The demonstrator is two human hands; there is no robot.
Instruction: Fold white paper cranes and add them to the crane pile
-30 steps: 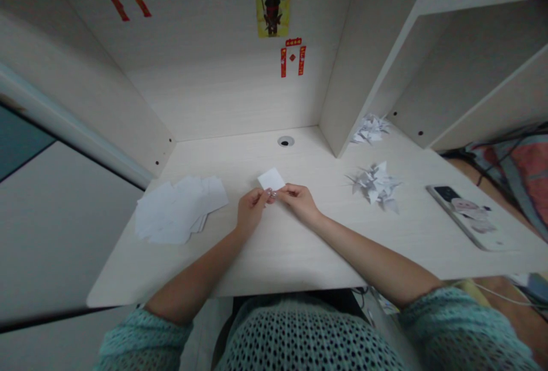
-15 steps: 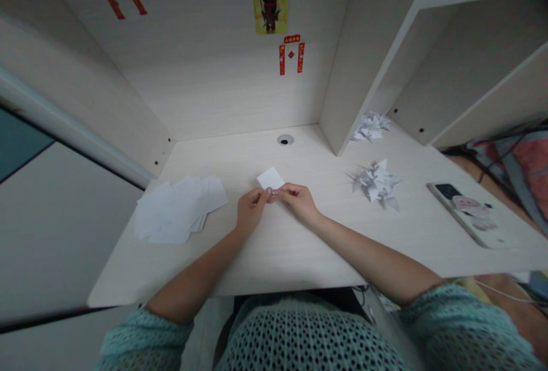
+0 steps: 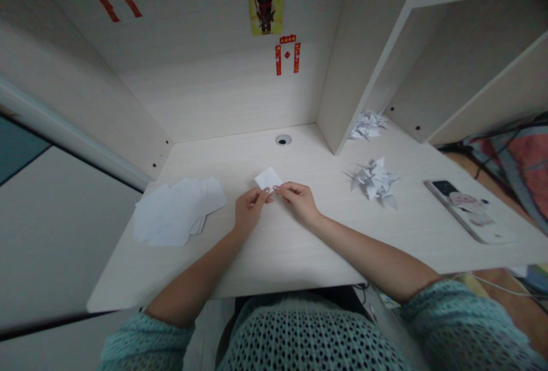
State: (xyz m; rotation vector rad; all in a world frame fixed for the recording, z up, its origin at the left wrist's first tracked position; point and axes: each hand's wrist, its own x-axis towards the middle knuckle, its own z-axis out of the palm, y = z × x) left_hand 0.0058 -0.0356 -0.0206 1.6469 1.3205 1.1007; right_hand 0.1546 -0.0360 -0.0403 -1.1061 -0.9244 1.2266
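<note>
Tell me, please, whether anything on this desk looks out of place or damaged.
Nothing looks damaged, but the phone lies askew near the right edge of the desk, and the white paper sheets are splayed unevenly rather than stacked.

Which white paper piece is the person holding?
The small white paper square, pinched between the left hand and right hand, apart from the loose white sheets at left.
</note>
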